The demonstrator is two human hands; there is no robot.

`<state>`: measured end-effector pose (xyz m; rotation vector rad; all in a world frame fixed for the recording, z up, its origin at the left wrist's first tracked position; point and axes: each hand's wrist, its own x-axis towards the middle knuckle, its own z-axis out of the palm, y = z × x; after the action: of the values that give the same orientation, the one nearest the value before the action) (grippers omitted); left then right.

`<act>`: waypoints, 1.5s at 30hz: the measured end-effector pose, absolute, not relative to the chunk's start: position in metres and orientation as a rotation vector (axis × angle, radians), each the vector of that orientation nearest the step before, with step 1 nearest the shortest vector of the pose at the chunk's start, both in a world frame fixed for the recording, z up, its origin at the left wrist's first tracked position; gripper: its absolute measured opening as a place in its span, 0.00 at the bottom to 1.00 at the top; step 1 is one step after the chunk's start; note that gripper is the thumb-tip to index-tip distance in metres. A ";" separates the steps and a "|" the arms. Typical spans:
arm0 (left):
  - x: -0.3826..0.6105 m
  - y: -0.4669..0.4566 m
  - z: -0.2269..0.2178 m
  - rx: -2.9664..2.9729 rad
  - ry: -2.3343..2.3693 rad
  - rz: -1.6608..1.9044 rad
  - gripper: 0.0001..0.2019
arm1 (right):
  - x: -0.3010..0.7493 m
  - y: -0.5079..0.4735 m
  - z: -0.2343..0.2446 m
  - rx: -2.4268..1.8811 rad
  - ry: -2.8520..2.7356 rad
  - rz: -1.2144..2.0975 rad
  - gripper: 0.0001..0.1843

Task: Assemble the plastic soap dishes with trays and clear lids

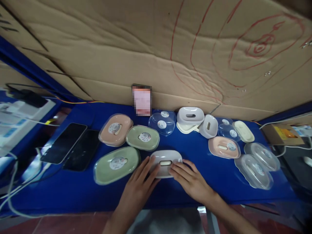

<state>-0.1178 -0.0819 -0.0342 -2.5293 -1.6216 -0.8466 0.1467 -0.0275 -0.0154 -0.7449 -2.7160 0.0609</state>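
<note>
A pale lilac-grey oval soap dish [166, 172] lies on the blue table in front of me, with a cream slot piece [165, 163] at its middle. My left hand [140, 178] grips its left end, fingers over the rim. From the other side, my right hand [192, 180] holds the right end, fingertips close to the slot. Undersides of both hands and the thumbs are partly hidden. Just left of my left hand lies a green soap dish [102, 170] under a clear lid. Another green soap dish [133, 138] sits behind it.
A pink soap dish [104, 135] stands at back left, near two dark phones [64, 143]. A propped screen [142, 100] leans on the cardboard wall [109, 65]. Clear lids [156, 128] and grey dishes [190, 112] line the back. At right are another pink dish [215, 148] and lidded grey dishes [251, 172].
</note>
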 end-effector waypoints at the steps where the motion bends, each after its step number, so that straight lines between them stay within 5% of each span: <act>1: -0.118 -0.085 -0.036 -2.517 -1.643 -0.859 0.21 | 0.146 -0.028 -0.017 -0.720 -2.729 0.068 0.19; 8: -0.117 -0.091 -0.039 -2.548 -1.719 -0.945 0.21 | 0.138 0.022 -0.009 -0.713 -2.556 0.285 0.18; 16: -0.111 -0.086 -0.024 -2.612 -1.764 -1.044 0.17 | 0.077 0.120 -0.012 -1.161 -2.475 0.184 0.34; 27: -0.113 -0.080 -0.034 -2.616 -1.940 -1.140 0.39 | 0.183 -0.010 -0.008 -0.870 -2.658 0.530 0.32; 39: -0.114 -0.080 -0.034 -2.779 -1.923 -0.995 0.40 | 0.167 -0.033 -0.030 -0.797 -2.667 0.083 0.38; 45: -0.112 -0.085 -0.041 -2.706 -1.854 -1.022 0.36 | 0.174 -0.036 -0.023 -0.795 -2.688 0.229 0.42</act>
<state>-0.1115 -0.0846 -0.0406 -2.7060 -1.8540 -1.0219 0.1736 -0.0361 -0.0234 -0.7955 -2.6881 0.2290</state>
